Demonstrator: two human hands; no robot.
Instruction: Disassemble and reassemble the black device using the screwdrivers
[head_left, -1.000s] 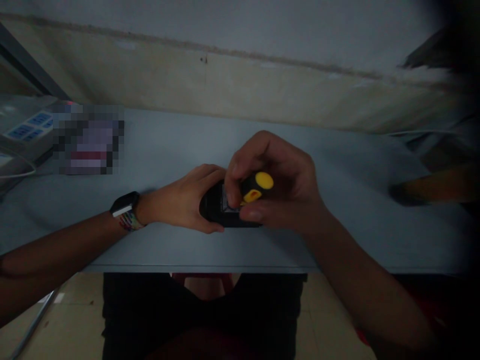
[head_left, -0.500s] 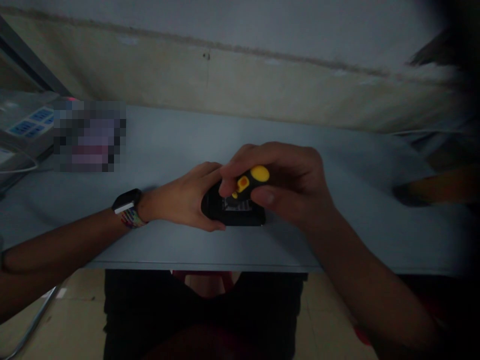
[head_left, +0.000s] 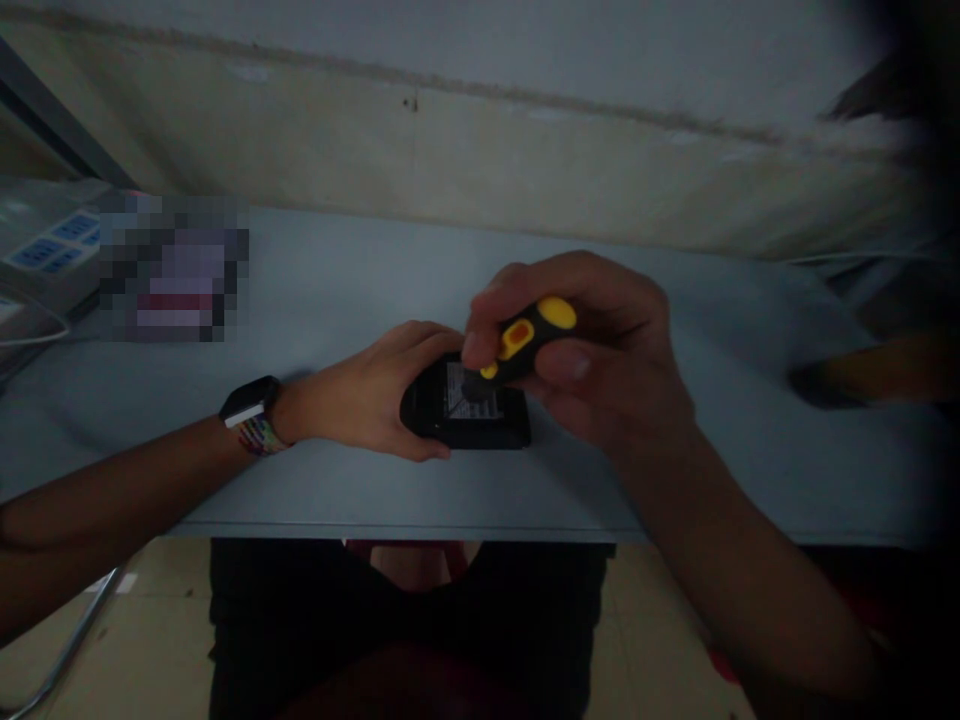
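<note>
On the table lies a black boxy device (head_left: 491,434) with rounded edges and a printed label (head_left: 457,385) on its upward face. My left hand (head_left: 379,395) wraps around its left end, thumb on the near side and fingers on the far side. Above its right part, my right hand (head_left: 600,350) grips a screwdriver (head_left: 529,340) with a black and yellow handle and an orange patch. The screwdriver is tilted, its thin shaft pointing down left over the label. Whether the tip touches the device I cannot make out.
The blue-grey table (head_left: 337,250) meets a wall (head_left: 487,170) at the back. Far left stand a case with blue labels (head_left: 56,245) and a pixelated object (head_left: 184,275). An orange and black object (head_left: 862,375) lies at the right. The table's front edge runs above my legs.
My right hand has moved up and to the right with the screwdriver, so more of the label shows. My left hand and the device have stayed nearly in place.
</note>
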